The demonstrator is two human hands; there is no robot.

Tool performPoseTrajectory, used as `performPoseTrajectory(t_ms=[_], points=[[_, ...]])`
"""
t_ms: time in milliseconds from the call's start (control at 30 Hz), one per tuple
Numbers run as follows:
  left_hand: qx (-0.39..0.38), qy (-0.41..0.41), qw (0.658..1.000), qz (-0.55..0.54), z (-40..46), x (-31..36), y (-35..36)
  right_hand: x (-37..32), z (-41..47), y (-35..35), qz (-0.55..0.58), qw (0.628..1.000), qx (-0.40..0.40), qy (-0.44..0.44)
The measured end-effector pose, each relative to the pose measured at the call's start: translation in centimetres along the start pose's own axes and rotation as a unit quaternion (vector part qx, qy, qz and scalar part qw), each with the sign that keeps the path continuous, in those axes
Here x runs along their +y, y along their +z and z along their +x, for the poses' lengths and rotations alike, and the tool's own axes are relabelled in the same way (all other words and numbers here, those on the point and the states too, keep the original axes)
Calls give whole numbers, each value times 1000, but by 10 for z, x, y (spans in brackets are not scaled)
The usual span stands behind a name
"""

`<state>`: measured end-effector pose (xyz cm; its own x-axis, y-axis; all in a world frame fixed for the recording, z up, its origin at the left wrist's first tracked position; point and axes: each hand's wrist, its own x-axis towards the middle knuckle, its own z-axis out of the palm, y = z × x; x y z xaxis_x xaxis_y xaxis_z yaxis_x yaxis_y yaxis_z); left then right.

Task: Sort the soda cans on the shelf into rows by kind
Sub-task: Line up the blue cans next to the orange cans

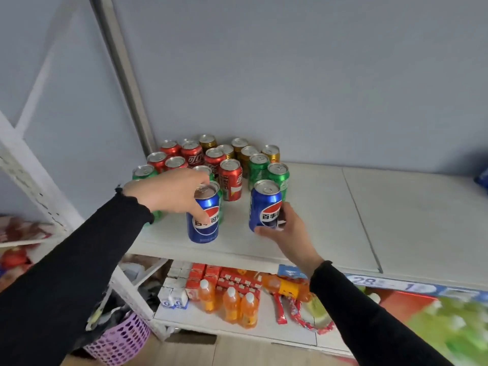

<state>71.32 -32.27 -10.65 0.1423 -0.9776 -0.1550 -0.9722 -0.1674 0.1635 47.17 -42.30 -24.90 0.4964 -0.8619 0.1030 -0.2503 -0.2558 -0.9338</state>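
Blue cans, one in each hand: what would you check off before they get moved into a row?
1. Left hand grips the left blue can from above: ok.
2. Right hand holds the right blue can low on its side: ok.
3. Both cans upright: ok.
4. Bare shelf board to the right offers space for a row: ok.
5. Remaining cans sorted by kind: not ok, green cans sit on both sides of the red cans.
6. Whether more blue cans are hidden: cannot tell.

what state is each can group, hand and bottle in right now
left blue can: upright, gripped by left hand
right blue can: upright, gripped by right hand
red cans: upright, clustered
green cans: upright, split apart
gold cans: upright, at back
orange bottles: upright, capped
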Motion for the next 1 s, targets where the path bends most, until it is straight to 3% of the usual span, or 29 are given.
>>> performPoseTrajectory(t_ms=[267,500,767,1000], points=[[43,180,981,-54,51,160,3,18,-70,-132,-12,983,180,26],[33,282,955,-81,95,348,40,65,-159,-285,-27,954,291,68],[16,311,944,-107,134,544,88,122,-231,-456,-51,936,334,102],[39,316,945,-81,183,635,106,160,-210,-545,-59,935,330,118]])
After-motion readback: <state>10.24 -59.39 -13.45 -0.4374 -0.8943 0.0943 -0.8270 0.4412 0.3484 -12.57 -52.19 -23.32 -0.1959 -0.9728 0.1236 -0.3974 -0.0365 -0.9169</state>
